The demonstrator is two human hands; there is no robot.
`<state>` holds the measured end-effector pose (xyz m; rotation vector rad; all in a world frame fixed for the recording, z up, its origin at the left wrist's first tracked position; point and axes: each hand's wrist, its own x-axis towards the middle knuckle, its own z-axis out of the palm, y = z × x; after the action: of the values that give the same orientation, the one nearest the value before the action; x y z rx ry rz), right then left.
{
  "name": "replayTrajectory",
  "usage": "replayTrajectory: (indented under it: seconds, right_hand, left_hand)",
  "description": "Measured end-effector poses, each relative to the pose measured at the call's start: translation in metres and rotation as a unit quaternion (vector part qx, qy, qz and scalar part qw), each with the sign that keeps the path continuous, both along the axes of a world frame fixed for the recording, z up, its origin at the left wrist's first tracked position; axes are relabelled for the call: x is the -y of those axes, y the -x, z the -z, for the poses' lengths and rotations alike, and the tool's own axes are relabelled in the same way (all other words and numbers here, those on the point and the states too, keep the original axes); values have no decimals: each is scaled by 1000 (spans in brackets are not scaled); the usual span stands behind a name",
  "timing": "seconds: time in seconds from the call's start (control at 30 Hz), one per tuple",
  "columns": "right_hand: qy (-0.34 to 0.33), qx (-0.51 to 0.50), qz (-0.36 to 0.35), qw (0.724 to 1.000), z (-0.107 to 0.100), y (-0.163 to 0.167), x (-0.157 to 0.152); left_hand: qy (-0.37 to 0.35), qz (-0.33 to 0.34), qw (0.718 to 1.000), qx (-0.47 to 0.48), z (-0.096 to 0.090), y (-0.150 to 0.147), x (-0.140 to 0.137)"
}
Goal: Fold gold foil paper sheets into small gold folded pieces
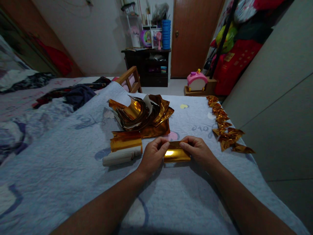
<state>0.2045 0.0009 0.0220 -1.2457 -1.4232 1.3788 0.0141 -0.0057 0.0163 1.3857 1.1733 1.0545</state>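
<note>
A small sheet of shiny gold foil paper [177, 155] is stretched between my two hands, low over the light blue patterned cloth. My left hand [154, 153] pinches its left upper edge with thumb and fingers. At the right upper edge, my right hand [197, 149] grips it the same way. The strip along the top looks darker and folded over. Left of my left hand lies a curled gold sheet [126, 145] with a pale rolled part [119, 157] in front. Beyond it sits a loose, bent stack of gold foil sheets [137, 114].
Several folded gold foil pieces [223, 127] line the cloth's right edge, beside a pale cabinet side [276, 98]. The blue cloth [80, 163] covers the surface. Dark clothes [80, 95] lie at far left. A wooden chair [130, 80] and a pink toy [197, 81] stand beyond.
</note>
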Motion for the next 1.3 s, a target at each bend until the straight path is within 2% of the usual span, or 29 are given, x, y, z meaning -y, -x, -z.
replayTrajectory:
  seconds: [0.13,0.27,0.4,0.6,0.7,0.8,0.9,1.0,1.13,1.3]
  right_hand:
    - [-65,115,19,991,5,3,1]
    - [-125,236,45,963,15,6,2]
    - [-146,327,35,933,21,8,0]
    - [-153,412,24,898,22,7,-3]
    - [-160,426,16,890,22,7,-3]
    - [-204,427,10,881,23,7,-4]
    - [-245,431,4,869,24,7,-5]
    - [-254,431,-30,865,24,6,-5]
    - [-240,431,-82,866,21,6,-5]
    - [-245,448,-87,855,16,8,0]
  left_hand:
    - [-49,-5,994,-96,4,1,-3]
    - [-107,7,968,-228,9,2,-6]
    - [-133,16,932,-337,13,2,-10]
    - [-141,17,895,-422,14,1,-12]
    - [-147,8,884,-443,13,1,-11]
    - [-179,-4,878,-444,13,1,-11]
    - [-211,51,878,-427,15,1,-13]
    - [-217,122,880,-405,18,3,-15]
    - [-215,146,885,-387,18,6,-14]
    - [-218,170,877,-393,16,8,-11]
